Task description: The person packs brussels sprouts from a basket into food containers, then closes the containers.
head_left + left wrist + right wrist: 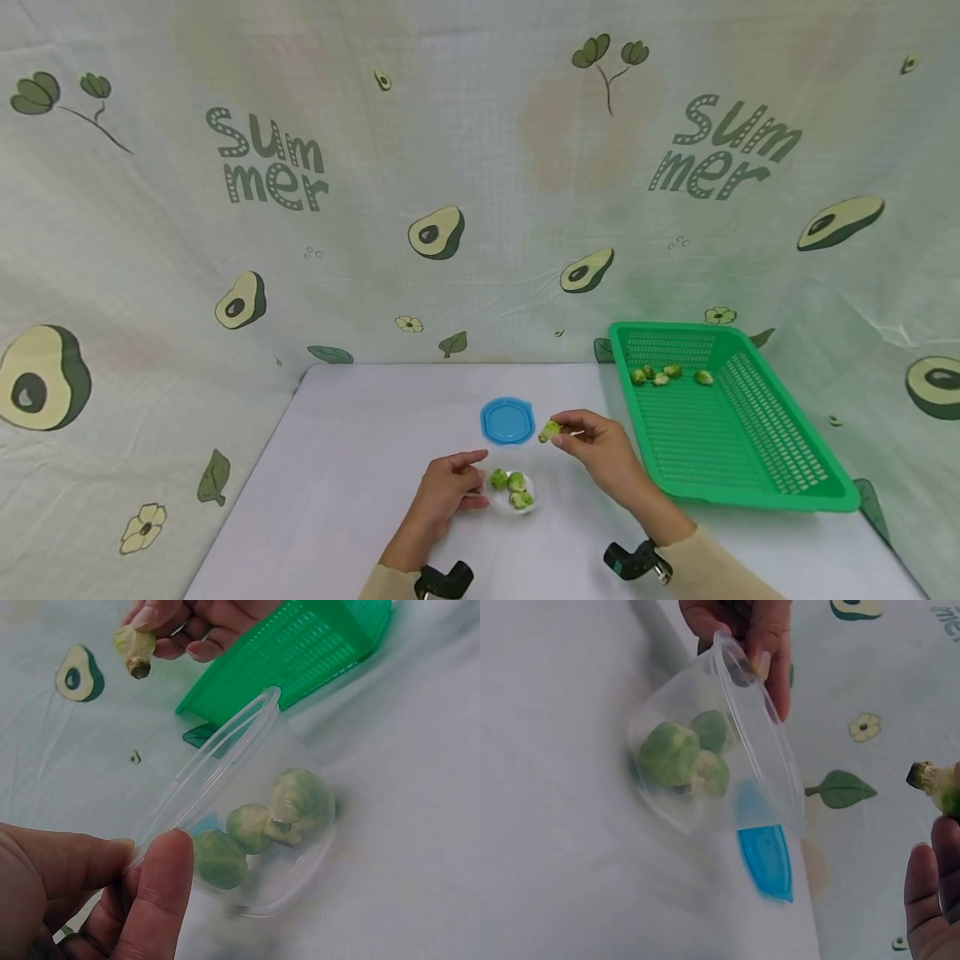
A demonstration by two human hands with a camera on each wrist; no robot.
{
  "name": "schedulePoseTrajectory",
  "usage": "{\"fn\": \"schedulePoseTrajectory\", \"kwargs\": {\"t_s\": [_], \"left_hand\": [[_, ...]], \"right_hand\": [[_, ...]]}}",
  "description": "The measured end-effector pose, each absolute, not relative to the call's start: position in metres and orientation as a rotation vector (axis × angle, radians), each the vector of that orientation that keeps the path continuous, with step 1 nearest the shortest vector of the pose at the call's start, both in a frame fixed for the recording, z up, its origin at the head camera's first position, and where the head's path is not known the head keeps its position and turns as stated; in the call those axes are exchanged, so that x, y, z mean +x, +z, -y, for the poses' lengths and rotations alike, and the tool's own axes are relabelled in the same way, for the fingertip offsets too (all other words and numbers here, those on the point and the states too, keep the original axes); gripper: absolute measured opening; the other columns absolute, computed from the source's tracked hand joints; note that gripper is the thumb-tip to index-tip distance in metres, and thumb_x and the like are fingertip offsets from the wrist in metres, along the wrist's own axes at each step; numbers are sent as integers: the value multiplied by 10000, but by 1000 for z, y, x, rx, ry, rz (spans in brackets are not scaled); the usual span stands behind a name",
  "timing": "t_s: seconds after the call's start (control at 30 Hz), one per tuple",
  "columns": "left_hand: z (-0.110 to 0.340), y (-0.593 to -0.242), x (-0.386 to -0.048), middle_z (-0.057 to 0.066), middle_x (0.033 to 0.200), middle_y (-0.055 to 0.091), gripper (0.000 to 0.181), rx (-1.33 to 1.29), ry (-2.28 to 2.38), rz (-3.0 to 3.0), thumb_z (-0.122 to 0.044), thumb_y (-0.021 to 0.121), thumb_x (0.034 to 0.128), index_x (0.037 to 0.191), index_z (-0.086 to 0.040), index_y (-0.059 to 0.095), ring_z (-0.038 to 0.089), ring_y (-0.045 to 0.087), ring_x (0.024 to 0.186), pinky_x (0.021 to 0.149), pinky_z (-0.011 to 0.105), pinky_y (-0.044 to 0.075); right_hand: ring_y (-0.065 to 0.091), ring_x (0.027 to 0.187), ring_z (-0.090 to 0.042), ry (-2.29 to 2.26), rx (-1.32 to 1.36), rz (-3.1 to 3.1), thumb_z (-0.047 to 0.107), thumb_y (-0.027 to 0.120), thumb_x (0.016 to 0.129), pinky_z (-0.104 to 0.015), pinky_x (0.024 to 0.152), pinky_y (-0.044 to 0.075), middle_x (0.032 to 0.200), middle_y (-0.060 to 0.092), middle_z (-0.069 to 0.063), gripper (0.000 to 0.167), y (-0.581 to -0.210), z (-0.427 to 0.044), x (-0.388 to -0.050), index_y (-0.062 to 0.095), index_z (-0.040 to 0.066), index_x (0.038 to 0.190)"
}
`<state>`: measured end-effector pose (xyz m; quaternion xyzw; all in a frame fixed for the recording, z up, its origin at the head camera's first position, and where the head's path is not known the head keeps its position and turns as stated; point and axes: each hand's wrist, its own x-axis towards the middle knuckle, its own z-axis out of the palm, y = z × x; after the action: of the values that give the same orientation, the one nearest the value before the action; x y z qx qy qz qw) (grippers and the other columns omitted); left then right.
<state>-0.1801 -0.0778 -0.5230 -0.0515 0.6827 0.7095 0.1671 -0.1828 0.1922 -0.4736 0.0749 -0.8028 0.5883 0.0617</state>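
Rn R hand [602, 452] pinching sprout [550, 431]; L hand [447, 486] gripping clear tub [281, 750], w/ 3 sprouts [247, 827], btwn hands.

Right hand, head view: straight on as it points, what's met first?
Probably the blue lid, just past the Brussels sprout that the right hand pinches. Its height over the table is unclear, so it might pass above the lid.

Room type unclear; curtained-off work spot: white table [360, 450], avocado-print fabric backdrop [480, 150].
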Motion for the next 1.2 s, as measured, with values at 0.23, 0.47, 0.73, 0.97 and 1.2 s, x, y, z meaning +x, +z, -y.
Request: {"fn": "schedulePoseTrajectory", "kwargs": {"t_s": [0.23,0.47,0.73,0.97,1.2], "left_hand": [[78,-522,-180,64,889,609,443,-148,2023,-1942,5,676,977,1418,22,638,154,636,787,696,307,675],[77,-521,-180,65,886,613,442,-154,2015,-1947,10,671,975,1416,21,640,151,635,785,700,310,676],[77,-520,-180,66,884,613,437,-159,2021,-1944,13,674,968,1404,19,650,152,637,774,697,319,678],[78,-522,-181,52,873,612,449,-150,2035,-1930,6,681,965,1412,29,641,141,639,768,693,315,678],[78,-522,-180,39,864,606,456,-151,2046,-1918,9,685,967,1419,37,630,135,634,764,685,311,676]], "right_hand": [[636,885,-115,1875,226,2414,44,800,914,-199,732,604,1013,720,-105,240,-483,-183,-181,769,27,1151],[651,886,-110,1957,215,2416,26,795,914,-199,743,613,1011,725,-117,244,-489,-177,-180,758,5,1154],[654,916,-101,1955,311,2458,73,796,930,-197,776,606,1064,734,-161,254,-495,-167,-177,748,6,1170],[628,914,-102,1841,403,2523,121,798,937,-218,764,572,1043,749,-99,217,-500,-157,-174,765,70,1145],[624,965,-140,1801,385,2568,141,806,932,-281,854,554,1086,762,-45,213,-504,-150,-172,772,92,1136]]}}
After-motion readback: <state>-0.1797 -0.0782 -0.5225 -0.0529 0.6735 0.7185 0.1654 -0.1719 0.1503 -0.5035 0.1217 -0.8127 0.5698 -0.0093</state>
